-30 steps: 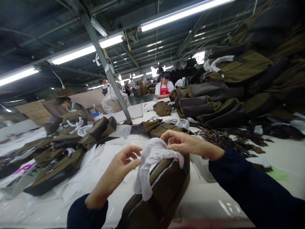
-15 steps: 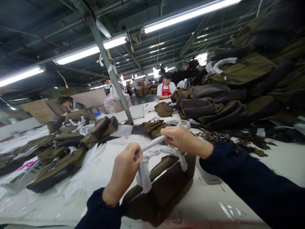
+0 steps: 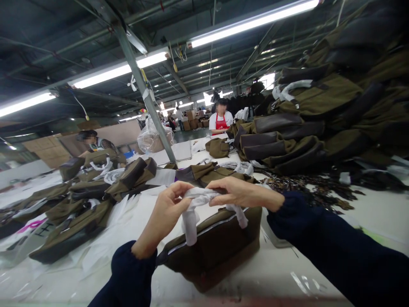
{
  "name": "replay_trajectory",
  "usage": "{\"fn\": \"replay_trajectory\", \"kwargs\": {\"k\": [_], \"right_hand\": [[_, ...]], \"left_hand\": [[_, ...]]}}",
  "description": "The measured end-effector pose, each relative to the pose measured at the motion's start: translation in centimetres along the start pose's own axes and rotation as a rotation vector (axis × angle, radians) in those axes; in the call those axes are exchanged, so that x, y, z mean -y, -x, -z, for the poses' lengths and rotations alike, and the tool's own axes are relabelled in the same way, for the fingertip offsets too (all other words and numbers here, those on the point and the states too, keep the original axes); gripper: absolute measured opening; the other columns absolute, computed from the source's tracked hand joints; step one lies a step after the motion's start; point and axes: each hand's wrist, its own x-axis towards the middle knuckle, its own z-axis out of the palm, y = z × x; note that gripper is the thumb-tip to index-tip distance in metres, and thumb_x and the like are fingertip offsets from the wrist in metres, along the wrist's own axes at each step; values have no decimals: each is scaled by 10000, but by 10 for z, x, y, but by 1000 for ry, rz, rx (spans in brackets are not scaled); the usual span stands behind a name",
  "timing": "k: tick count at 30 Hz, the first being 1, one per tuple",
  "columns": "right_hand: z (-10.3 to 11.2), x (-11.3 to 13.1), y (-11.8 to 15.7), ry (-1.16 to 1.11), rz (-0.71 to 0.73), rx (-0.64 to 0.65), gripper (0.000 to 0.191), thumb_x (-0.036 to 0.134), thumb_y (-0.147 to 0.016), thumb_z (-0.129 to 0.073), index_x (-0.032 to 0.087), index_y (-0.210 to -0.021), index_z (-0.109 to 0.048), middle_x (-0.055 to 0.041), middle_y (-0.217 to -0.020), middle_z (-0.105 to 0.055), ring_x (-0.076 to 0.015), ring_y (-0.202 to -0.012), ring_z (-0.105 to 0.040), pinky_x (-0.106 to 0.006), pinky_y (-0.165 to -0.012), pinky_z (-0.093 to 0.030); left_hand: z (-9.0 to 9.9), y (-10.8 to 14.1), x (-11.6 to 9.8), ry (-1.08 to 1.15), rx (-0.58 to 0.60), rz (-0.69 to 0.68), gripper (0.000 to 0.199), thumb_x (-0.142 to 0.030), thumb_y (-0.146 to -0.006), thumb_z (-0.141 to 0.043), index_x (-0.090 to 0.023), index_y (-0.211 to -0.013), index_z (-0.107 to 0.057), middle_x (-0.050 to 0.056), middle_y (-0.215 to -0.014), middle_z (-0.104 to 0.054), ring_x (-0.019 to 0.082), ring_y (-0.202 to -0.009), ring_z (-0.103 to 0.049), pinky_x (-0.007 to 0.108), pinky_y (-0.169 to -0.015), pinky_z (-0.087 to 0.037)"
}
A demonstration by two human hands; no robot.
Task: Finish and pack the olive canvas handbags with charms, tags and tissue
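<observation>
An olive-brown bag (image 3: 223, 247) with a silver zipper stands on the white table in front of me. Its handles (image 3: 191, 226) are wrapped in white paper and rise above the zipper. My left hand (image 3: 171, 209) pinches the wrapped handles near their left bend, thumb and fingers closed round them. From the right, my right hand (image 3: 236, 192) grips the same handles close to the top middle. The two hands are a short gap apart, and the handles are bunched together between them. Parts of the handles are hidden behind my fingers.
Similar bags lie on the left (image 3: 76, 221) over white paper sheets (image 3: 124, 226). A tall bag pile (image 3: 319, 123) stands at right, with dark metal-looking pieces (image 3: 313, 187) before it. A slanted post (image 3: 150, 98) rises beyond the table. A person in a red apron (image 3: 221, 121) is farther back.
My hands have come closer together. The handle strand that was stretched between them now lies against the other handle, and my grip sits lower over both.
</observation>
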Motion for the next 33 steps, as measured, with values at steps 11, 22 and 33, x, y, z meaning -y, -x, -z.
{"fn": "replay_trajectory", "kwargs": {"k": [11,22,33], "right_hand": [[-29,-20,2,562,-189,-455,27,229,-879,-624,205,-881,-612,-15,-783,-605,-165,-727,-521,-254,-624,-262],[-34,-2,-5,608,2,-498,44,193,-885,-620,195,-849,-596,-14,-774,-590,-171,-752,-510,-258,-643,-305],[-13,-1,0,482,128,-565,212,340,-905,-657,186,-1048,-634,-66,-1009,-670,-211,-964,-572,-303,-836,-421]], "left_hand": [[-10,23,34,130,142,74,268,-353,-894,-632,-183,-1101,-628,41,-1012,-666,189,-927,-604,280,-818,-456],[-2,-6,-5,143,300,121,310,-342,-844,-674,-173,-1094,-604,65,-1039,-690,213,-972,-641,317,-864,-486],[14,-30,-31,106,347,241,221,-356,-829,-679,-165,-779,-579,-45,-592,-530,73,-487,-434,186,-485,-345]]}}
